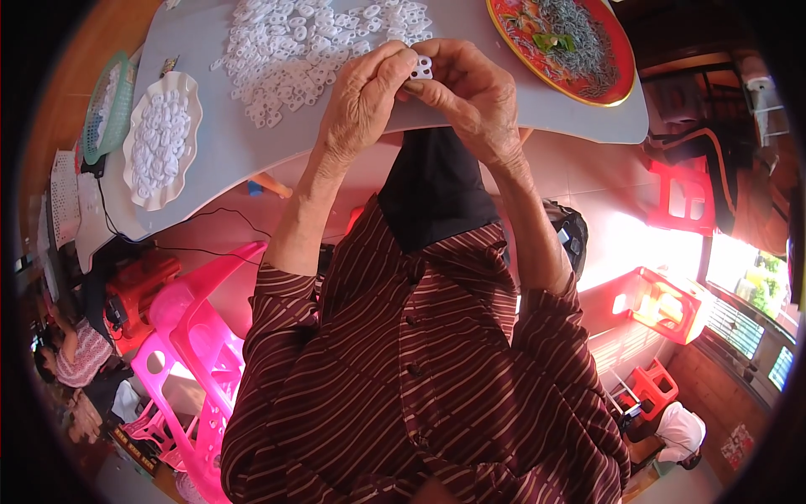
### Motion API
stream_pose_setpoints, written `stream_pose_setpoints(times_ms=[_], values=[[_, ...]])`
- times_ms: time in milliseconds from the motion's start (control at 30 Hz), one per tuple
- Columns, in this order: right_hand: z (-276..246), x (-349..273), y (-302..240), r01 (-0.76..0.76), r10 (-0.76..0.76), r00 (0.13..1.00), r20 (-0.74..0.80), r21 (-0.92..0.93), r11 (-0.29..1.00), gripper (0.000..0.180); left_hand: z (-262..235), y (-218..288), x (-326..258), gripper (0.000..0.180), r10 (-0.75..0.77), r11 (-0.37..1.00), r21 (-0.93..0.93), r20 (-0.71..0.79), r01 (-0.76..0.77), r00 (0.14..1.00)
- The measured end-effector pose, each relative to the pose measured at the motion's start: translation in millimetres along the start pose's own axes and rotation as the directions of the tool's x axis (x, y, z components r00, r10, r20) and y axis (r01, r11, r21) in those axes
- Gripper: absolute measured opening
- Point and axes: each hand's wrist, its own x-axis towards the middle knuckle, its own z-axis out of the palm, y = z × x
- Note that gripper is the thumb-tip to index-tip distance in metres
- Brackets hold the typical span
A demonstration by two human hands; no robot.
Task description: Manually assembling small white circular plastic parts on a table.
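Above the near edge of the table, my two hands meet. A small white plastic piece with holes point(422, 67) is pinched between the thumb and fingers of my right hand point(477, 94). My left hand point(365, 99) is closed, its thumb and fingertips pressed together right beside that piece; whatever they grip is hidden. Just beyond and to the left of my hands spreads a heap of similar white plastic pieces point(285, 63). At the right, a round red tray with a gold rim point(623, 88) bears many thin grey metal pins point(579, 42) and a small green-yellow item point(554, 42).
On the grey table point(227, 160), a white wavy-edged dish point(195, 101) holds white oval parts, beside a green basket point(120, 113). A black cable point(235, 210) hangs below. Pink chairs point(197, 336) stand at left, red stools point(667, 307) at right. Other people are at both sides.
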Motion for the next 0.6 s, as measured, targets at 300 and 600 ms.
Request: stream_pose_setpoints(times_ms=[300,600], values=[[5.3,-1.5,13.3,0.094,-0.120,0.988,-0.101,-0.229,0.969,0.025,-1.7,-1.2,0.0,0.034,0.089,0.995,0.053,0.030,-0.090,0.996],[6.9,-2.0,10.4,0.076,-0.107,0.985,-0.136,-0.209,0.975,0.021,-3.1,-0.8,0.9,0.030,-0.040,0.998,0.041,0.045,0.038,0.998]])
